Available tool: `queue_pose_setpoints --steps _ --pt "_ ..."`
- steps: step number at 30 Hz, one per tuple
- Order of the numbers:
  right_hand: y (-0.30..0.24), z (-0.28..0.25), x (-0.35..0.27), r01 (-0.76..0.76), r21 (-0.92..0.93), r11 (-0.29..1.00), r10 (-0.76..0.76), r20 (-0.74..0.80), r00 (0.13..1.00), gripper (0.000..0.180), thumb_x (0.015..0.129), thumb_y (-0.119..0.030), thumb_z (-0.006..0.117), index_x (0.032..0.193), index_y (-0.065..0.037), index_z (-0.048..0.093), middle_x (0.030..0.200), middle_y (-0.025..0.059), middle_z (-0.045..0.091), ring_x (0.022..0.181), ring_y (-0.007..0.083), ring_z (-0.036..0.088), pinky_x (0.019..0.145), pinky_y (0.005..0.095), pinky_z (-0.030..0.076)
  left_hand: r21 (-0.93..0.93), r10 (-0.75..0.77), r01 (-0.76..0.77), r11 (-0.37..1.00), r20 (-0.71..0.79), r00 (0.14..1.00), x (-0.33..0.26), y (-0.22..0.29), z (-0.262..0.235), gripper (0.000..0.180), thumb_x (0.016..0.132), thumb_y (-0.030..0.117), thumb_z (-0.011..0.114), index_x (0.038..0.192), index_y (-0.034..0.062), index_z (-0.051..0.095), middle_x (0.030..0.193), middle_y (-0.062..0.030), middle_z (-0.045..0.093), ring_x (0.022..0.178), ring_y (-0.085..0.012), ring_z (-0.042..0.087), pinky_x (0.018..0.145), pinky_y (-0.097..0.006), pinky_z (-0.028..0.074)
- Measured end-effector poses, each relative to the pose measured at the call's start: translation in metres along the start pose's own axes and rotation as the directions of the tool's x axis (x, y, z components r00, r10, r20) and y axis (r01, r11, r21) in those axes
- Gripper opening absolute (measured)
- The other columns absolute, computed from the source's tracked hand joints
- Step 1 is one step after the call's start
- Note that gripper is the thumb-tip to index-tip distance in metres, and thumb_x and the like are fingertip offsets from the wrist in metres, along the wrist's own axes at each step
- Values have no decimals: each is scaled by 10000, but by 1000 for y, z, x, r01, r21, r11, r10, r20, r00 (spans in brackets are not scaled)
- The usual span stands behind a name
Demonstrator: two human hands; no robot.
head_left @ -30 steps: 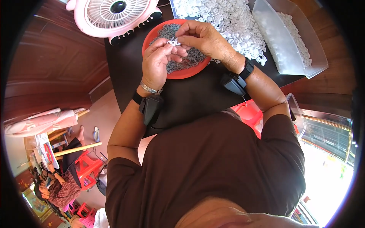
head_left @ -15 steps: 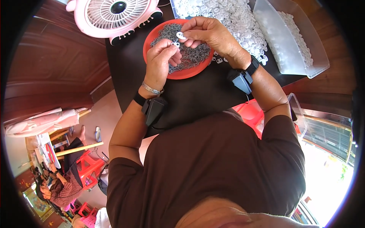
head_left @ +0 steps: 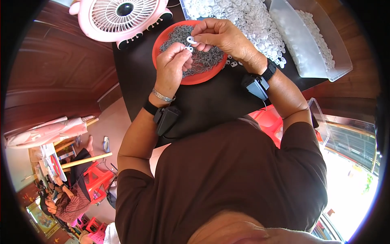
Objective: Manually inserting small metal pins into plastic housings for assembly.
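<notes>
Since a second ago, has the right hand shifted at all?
Yes. The right hand slid left across the red bowl, toward the pink fan, meeting the left hand.

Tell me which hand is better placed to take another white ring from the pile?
Probably the right hand. It is next to the pile of white rings, while the left hand is over the red plate of grey pieces, farther from the pile.

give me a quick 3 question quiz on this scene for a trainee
1. True or false: the red dish holds grey pieces.
2. What does the right hand pinch? A) a white ring B) a screwdriver C) a coin
3. Fill in: the pink fan stands on the person's ____ side of the dish.

Key: 1 true. 2 A, a white ring, close to the left hand. 3 left.
</notes>
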State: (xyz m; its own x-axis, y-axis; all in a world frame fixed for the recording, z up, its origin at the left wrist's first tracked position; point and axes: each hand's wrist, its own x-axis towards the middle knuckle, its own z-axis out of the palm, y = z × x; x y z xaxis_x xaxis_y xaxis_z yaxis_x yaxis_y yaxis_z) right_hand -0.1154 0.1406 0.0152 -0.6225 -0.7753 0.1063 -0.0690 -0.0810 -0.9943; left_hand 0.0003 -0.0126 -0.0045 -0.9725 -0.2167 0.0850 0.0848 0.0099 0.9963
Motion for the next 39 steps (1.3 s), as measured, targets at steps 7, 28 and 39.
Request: queue_pose_setpoints --steps 7,28,39 --pt "3 2 1 23 -26 999 -22 32 999 174 840 -136 649 950 -3 633 802 34 649 713 86 621 652 209 512 36 1 -1 999 -12 1000 -1 1 2 138 870 112 538 795 1 573 663 -9 550 581 -53 487 529 -204 402" --pt "1 11 -5 210 -237 948 -180 142 973 223 809 -5 653 1026 -10 602 874 24 633 814 88 601 781 226 493 -22 -52 51 998 -12 999 -2 5 2 147 864 123 528 780 8 569 652 0 537 554 -57 471 511 -202 386" --pt "0 17 -6 265 -138 954 -248 129 960 184 846 -5 604 1028 -15 580 857 20 617 808 82 588 743 230 488 -13 4 -4 1000 -11 1000 -3 7 1 176 882 158 499 805 20 579 651 -9 551 559 -68 491 517 -198 373"
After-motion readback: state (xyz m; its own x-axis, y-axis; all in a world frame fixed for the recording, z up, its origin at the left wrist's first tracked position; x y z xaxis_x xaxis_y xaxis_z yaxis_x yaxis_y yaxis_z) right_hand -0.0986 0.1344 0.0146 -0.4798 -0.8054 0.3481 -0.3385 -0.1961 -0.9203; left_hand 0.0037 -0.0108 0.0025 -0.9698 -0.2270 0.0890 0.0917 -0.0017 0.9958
